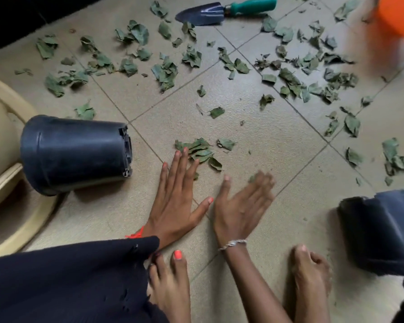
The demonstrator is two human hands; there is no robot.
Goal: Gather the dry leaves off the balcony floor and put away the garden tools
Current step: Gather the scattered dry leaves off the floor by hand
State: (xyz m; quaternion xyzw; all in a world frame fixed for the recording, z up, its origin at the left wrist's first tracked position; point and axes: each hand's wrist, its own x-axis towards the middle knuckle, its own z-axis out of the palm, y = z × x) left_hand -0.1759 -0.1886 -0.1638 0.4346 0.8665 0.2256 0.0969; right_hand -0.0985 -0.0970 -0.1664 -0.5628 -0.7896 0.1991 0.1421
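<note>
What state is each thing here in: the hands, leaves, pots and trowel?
leaf pile: small, bunched together.
left hand: open, flat on the floor, fingertips at the leaf pile.
right hand: open, fingers straight, blurred.
scattered leaves: spread across the tiles, ungathered.
black pot: tipped on its side.
trowel: lying flat, untouched.
second pot: partly cut off at the right edge.

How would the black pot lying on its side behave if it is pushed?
The black pot lies on its round side, so it would probably roll, curving because it tapers. It looks like thin plastic, so it is likely light.
</note>
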